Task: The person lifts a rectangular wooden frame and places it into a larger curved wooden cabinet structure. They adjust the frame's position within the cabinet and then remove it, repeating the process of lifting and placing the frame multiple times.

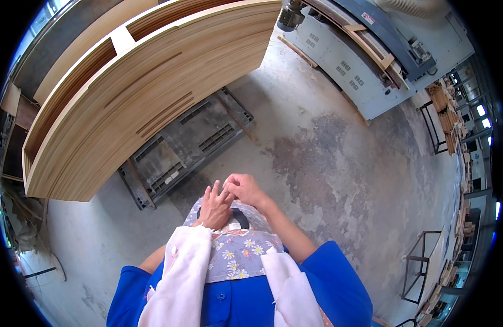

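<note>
In front of my waist, my left hand (215, 207) is held up with its fingers stretched out and apart. My right hand (246, 189) meets it from the right, its fingers bent and pinched at the tips of the left fingers. Whatever may be between those fingertips is too small to make out. Both hands are over a grey apron (235, 256) printed with daisies. A white towel (178, 278) hangs down over my blue shirt (338, 283), one end on each side.
A long stack of wooden boards (169, 82) rests on a dark pallet (191, 141) ahead on the left. A grey-blue machine (338, 65) stands at the far right. Metal stands (423, 264) and wood piles (444, 117) line the right side. The concrete floor (360, 180) is stained.
</note>
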`<state>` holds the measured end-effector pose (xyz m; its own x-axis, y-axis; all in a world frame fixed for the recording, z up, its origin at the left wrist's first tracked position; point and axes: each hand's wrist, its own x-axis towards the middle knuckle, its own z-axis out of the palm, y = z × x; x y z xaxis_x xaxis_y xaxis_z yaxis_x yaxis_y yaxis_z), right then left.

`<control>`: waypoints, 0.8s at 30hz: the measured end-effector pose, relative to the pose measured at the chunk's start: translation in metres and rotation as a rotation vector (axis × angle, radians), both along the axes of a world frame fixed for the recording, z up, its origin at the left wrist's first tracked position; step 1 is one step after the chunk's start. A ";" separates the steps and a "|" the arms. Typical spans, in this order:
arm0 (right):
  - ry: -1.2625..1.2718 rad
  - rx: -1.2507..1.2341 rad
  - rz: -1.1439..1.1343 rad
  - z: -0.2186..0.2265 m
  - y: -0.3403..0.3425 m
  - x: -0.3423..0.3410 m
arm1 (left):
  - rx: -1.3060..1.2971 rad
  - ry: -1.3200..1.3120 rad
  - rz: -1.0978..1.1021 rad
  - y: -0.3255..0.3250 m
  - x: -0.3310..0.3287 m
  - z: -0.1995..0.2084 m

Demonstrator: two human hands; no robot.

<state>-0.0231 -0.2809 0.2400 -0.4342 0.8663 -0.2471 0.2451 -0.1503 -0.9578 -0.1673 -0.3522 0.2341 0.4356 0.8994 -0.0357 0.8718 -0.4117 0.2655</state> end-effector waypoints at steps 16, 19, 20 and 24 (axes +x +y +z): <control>-0.054 0.013 -0.009 0.005 0.001 -0.002 | 0.026 -0.040 0.033 -0.003 0.002 0.003; -0.081 0.073 -0.051 -0.003 -0.001 -0.003 | 0.044 -0.039 0.008 -0.002 0.002 0.000; -0.102 0.094 -0.067 -0.004 -0.002 -0.003 | 0.040 -0.033 0.010 -0.002 0.002 0.000; -0.144 0.062 -0.091 -0.001 -0.003 -0.006 | 0.014 -0.018 0.019 -0.002 0.003 0.002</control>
